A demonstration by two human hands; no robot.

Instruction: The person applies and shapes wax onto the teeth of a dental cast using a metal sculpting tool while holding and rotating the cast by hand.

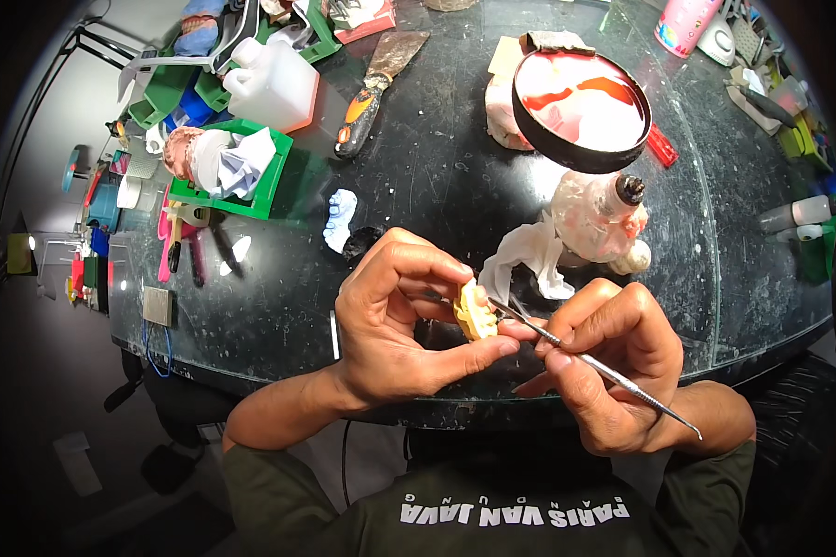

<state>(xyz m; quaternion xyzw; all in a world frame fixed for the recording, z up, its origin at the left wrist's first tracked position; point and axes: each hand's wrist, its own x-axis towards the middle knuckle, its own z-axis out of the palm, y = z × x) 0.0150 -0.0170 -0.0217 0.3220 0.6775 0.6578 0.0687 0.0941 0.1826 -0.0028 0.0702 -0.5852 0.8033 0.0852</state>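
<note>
Between the thumb and fingers of my left hand (399, 316) sits a small yellow dental cast (475, 312), tooth shapes along its side. My right hand (613, 362) pinches a thin metal dental carver (613, 374) like a pen. The carver's working tip reaches the cast's right side; whether it touches cannot be made out. Its other, hooked end points down to the right. Just beyond my left hand lie a light-blue toothed piece (340, 220) and a dark round thing (364, 244), partly covered by my fingers. A crumpled white tissue (529, 260) lies beyond the carver tip.
Past my right hand stand a rounded glass spirit burner (594, 218) and a dark-rimmed round pan (581, 107) with red and pink contents. A scraper (378, 93) lies at the far middle. Left are a green bin (274, 176) and a white jug (274, 88). The black tabletop (418, 176) curves toward me.
</note>
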